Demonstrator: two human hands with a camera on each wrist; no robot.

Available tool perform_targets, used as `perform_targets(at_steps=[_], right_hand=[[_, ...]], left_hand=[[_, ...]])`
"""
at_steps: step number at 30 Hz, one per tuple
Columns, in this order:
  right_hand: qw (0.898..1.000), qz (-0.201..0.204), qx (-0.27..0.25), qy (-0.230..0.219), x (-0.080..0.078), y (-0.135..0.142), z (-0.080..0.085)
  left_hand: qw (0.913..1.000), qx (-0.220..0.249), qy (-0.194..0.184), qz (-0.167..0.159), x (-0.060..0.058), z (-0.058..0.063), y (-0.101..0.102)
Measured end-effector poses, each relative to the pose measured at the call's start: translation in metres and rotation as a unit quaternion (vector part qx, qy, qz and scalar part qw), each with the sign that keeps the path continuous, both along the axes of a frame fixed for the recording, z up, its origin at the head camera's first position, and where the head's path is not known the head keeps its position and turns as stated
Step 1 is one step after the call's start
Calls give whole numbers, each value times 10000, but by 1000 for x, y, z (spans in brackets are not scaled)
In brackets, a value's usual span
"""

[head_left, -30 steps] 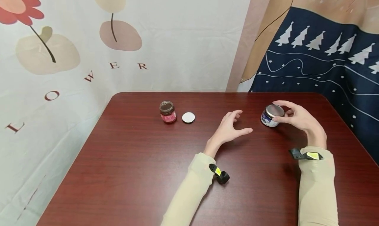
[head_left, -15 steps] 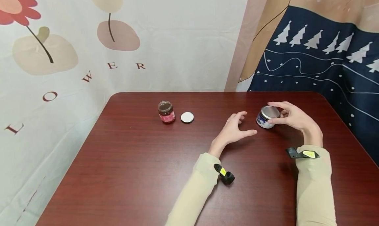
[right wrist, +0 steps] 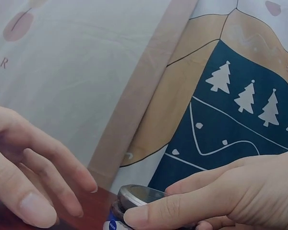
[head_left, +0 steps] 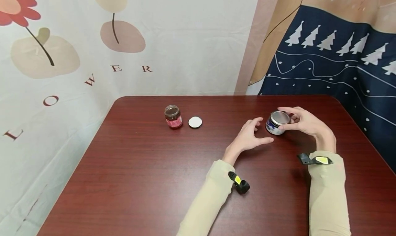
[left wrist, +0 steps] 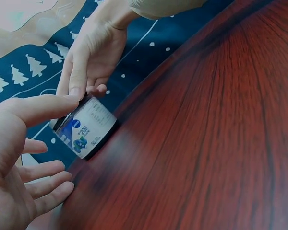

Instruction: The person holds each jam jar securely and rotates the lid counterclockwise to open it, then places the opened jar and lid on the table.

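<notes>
One opened: small clear-glass jar with a pink-red label (head_left: pixel 174 122), stands upright and uncapped, well beyond the fingers of the left hand (head_left: pixel 247 138); seems done.
Loose: flat round lid, white-faced and dark-rimmed (head_left: pixel 195 122), lies just beside that jar, nearer the left fingers.
One closed: squat round jar with a blue-and-white label (head_left: pixel 273 128), stands between both sets of fingers, capped by a silvery metal lid (head_left: pixel 280 118); seems to be the part remaining.
Right fingers: pinch the silvery metal lid at its edge, the right hand (head_left: pixel 304 122) bent over from the side.
Left fingers: hold nothing, loosely spread, thumb parted, just beside the squat jar; cannot tell any contact.
Textures: smooth, shiny metal; see-through glass; printed labels; reddish-brown wood-grained tabletop (head_left: pixel 139 167) beneath the fingers.
</notes>
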State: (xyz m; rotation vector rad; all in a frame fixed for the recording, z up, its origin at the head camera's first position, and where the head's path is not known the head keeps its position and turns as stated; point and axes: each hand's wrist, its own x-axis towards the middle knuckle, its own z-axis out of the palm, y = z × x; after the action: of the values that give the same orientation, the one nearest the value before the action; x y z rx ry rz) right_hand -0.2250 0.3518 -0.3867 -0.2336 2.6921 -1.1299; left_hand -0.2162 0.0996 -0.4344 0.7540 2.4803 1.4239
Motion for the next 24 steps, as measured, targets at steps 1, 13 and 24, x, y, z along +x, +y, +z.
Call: perform_targets(at_steps=[1, 13, 24], right_hand=[[10000, 12, -9, 6, 0, 0, 0], [9997, 49, -238, 35, 2, -4, -1], [9988, 290, -403, -7, 1, -3, -4]], left_hand=[[10000, 6, -2, -4, 0, 0, 1], [9997, 143, -32, -207, 1, -3, 12], [9999, 58, -37, -110, 1, -4, 19]])
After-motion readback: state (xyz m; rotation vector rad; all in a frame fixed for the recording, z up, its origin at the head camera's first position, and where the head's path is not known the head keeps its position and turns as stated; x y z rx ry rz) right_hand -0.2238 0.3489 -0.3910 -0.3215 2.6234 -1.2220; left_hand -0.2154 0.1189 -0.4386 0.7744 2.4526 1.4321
